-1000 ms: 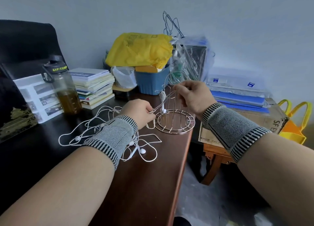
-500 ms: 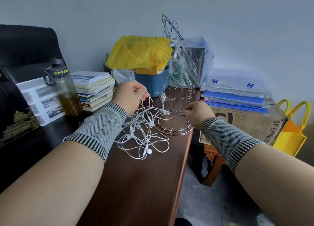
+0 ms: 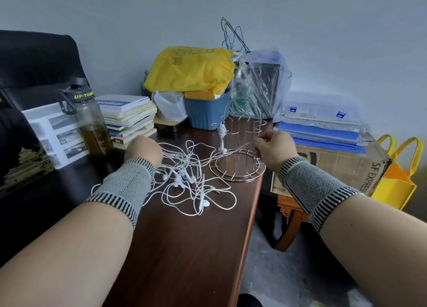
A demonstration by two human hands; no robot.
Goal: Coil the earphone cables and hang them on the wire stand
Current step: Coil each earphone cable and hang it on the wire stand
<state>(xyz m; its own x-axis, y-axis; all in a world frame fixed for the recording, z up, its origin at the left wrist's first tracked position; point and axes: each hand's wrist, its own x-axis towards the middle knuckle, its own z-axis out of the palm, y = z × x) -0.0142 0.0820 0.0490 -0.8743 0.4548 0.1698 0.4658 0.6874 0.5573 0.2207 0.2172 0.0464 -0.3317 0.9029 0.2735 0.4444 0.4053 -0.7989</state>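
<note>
A tangle of white earphone cables (image 3: 184, 182) lies on the dark wooden table (image 3: 175, 249), just left of the wire stand (image 3: 238, 168). One coiled earphone (image 3: 221, 132) hangs from a hook on the stand's left side. My left hand (image 3: 143, 150) is at the tangle's left edge. Several strands run out from under it and its fingers are hidden. My right hand (image 3: 272, 149) is beside the stand's right side. It pinches a cable strand that stretches taut to the left across the stand's base.
A brown drink bottle (image 3: 92, 126) and a stack of books (image 3: 127, 117) stand behind my left hand. A blue bin (image 3: 205, 114), a yellow bag (image 3: 189, 68) and a plastic bag (image 3: 258, 82) sit behind the stand. The table's right edge (image 3: 251, 214) is close; a cardboard box (image 3: 335, 165) lies beyond it.
My left hand, lifted with a bunch of cables half a second ago, has dropped to the table further left. My right hand has risen slightly and now pulls a strand taut past the stand.
</note>
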